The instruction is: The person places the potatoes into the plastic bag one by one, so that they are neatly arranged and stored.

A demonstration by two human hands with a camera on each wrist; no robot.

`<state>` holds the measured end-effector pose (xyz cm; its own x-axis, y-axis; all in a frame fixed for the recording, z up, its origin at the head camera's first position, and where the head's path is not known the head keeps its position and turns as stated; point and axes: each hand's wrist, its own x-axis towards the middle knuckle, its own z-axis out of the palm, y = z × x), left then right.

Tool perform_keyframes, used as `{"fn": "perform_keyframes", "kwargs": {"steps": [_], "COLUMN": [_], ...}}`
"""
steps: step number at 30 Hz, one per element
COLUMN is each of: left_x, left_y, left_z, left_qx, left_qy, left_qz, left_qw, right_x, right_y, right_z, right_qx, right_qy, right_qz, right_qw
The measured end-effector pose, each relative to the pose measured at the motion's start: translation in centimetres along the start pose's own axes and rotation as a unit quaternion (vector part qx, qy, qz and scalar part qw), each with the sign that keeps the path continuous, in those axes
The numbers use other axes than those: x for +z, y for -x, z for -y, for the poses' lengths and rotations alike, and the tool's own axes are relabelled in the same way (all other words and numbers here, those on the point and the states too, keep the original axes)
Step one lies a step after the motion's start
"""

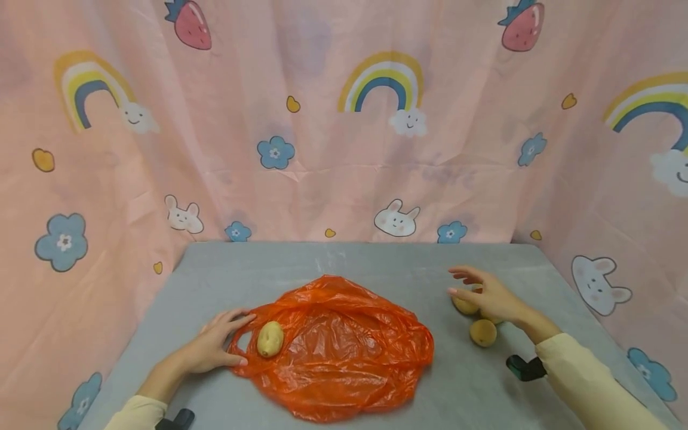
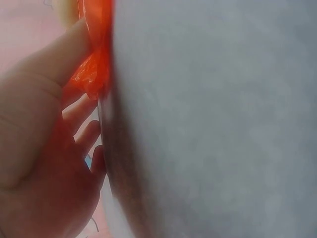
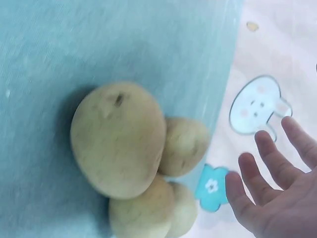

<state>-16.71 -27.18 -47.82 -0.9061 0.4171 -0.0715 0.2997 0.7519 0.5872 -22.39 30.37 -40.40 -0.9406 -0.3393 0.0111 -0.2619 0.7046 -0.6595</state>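
An orange plastic bag lies spread on the table, and one potato sits on its left part, beside the handle opening. My left hand rests at the bag's left edge, thumb and fingers spread apart and touching the plastic. In the left wrist view, the thumb lies against a fold of the bag. On the right, my right hand hovers over a group of potatoes, partly covering some of them. The right wrist view shows several potatoes bunched together, apart from the loosely spread fingers.
The grey table carries the bag and the potatoes. A pink curtain with rainbows, flowers and rabbits hangs behind the table and along both sides. Black devices are worn near both wrists.
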Motion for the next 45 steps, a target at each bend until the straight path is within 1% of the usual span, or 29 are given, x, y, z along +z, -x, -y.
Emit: {"fn": "perform_keyframes", "kwargs": {"steps": [4,7,10,14,16,20,24,30,35,37,39,42,45], "left_x": [0.1,0.0,-0.1,-0.4,-0.4,-0.2,-0.1,0.0,0.1,0.0,0.0,0.0,-0.1], "left_y": [0.1,0.2,0.2,0.2,0.1,-0.1,-0.1,0.1,0.0,0.0,0.0,0.0,0.0], "left_z": [0.1,0.2,0.3,0.3,0.3,0.1,-0.1,-0.2,-0.1,-0.1,-0.2,-0.3,-0.3], "left_qx": [0.005,0.006,0.000,-0.007,-0.008,-0.007,-0.008,-0.006,-0.004,-0.001,-0.003,-0.004,-0.003], "left_qy": [-0.002,-0.003,-0.001,-0.004,-0.008,-0.007,-0.003,-0.002,-0.003,-0.005,-0.002,0.000,0.000], "left_qz": [-0.002,-0.003,-0.004,-0.006,-0.003,0.007,0.008,0.003,-0.001,-0.002,-0.002,-0.001,-0.001], "left_qw": [1.0000,1.0000,1.0000,1.0000,0.9999,0.9999,0.9999,1.0000,1.0000,1.0000,1.0000,1.0000,1.0000], "right_x": [-0.4,-0.6,-0.8,-0.9,-1.0,-1.0,-0.9,-0.7,-0.4,-0.3,-0.2,-0.1,0.0], "right_y": [-0.1,-0.3,-0.5,-0.8,-0.7,-0.2,-0.2,-0.4,-0.3,-0.3,-0.2,-0.2,-0.2], "right_z": [-1.2,-1.9,-2.5,-3.2,-3.6,-4.6,-5.1,-5.3,-5.5,-5.6,-5.7,-5.7,-5.5], "right_qx": [0.020,0.026,0.018,-0.013,-0.020,-0.009,0.001,-0.023,-0.065,-0.073,-0.073,-0.056,-0.047], "right_qy": [-0.006,-0.008,-0.004,-0.016,-0.027,-0.028,-0.021,0.010,0.058,0.079,0.098,0.124,0.134], "right_qz": [0.002,0.008,0.014,0.023,0.028,0.018,0.006,0.005,0.011,0.012,0.013,0.018,0.028], "right_qw": [0.9998,0.9996,0.9997,0.9995,0.9991,0.9994,0.9998,0.9997,0.9961,0.9941,0.9925,0.9906,0.9895]}}
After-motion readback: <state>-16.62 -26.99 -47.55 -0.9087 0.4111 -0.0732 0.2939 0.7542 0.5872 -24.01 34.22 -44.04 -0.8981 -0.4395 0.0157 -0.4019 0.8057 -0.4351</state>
